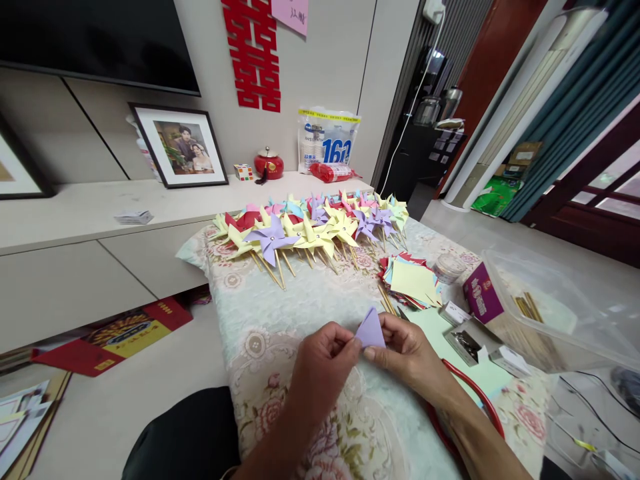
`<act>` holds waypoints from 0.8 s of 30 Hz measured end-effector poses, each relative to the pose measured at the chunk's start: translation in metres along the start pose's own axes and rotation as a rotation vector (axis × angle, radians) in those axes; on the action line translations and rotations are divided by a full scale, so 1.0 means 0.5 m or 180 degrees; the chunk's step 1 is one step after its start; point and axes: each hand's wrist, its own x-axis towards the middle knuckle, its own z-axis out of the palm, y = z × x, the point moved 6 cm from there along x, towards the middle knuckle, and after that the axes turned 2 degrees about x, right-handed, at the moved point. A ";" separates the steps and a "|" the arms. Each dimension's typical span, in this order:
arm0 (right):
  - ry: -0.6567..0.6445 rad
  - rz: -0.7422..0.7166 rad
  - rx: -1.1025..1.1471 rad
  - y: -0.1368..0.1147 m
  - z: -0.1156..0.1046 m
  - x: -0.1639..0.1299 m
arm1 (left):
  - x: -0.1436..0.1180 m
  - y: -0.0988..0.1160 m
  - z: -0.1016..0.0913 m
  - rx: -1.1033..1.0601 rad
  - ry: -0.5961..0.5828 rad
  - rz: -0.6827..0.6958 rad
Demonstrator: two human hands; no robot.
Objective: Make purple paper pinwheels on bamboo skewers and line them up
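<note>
Two hands: left hand [320, 363] and right hand [407, 357] meet low over the table [260, 320], both pinching one folded purple paper [371, 330].
Left fingers: closed lightly on the paper's left lower corner, thumb over forefinger; nothing else held.
Right fingers: closed on the paper's right lower edge, thumb on top; nothing else held.
Paper position: raised just above the floral tablecloth [350, 427], folded to a triangle with its point up, between the two hands.
Step in hand, as judged: creasing or squaring a fold in the purple sheet.
Doing it well: keep the corners matched before pressing; run the crease from the held edge toward the point; hold the sheet flat between thumbs so it does not skew; press lightly, since thin paper likely tears or wrinkles easily.
Nearby stock: stack of coloured paper squares [413, 280], just beyond the right hand.
Finished items: row of paper pinwheels [310, 230] on sticks, at the table's far end.
Tools: red-handled scissors [475, 393] by the right forearm; clear plastic box [550, 313] of sticks at right.
</note>
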 end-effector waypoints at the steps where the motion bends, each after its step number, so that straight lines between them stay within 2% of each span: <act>1: -0.0019 0.0026 0.0034 -0.001 0.004 0.000 | 0.002 -0.002 -0.001 -0.0080 -0.0004 -0.0054; 6: 0.0179 0.0028 -0.0181 -0.010 0.005 -0.002 | 0.006 -0.012 0.008 -0.0043 -0.0211 -0.0179; 12: 0.0183 0.0027 -0.0096 0.005 -0.006 -0.001 | 0.003 -0.012 0.004 0.0024 -0.0131 -0.0008; 19: 0.0393 0.0048 -0.0319 0.013 -0.028 -0.001 | 0.008 -0.008 0.004 -0.0254 -0.0148 -0.0367; 24: 0.0443 0.0057 -0.0280 0.012 -0.026 0.001 | 0.007 0.004 -0.008 -0.0498 0.0049 -0.0413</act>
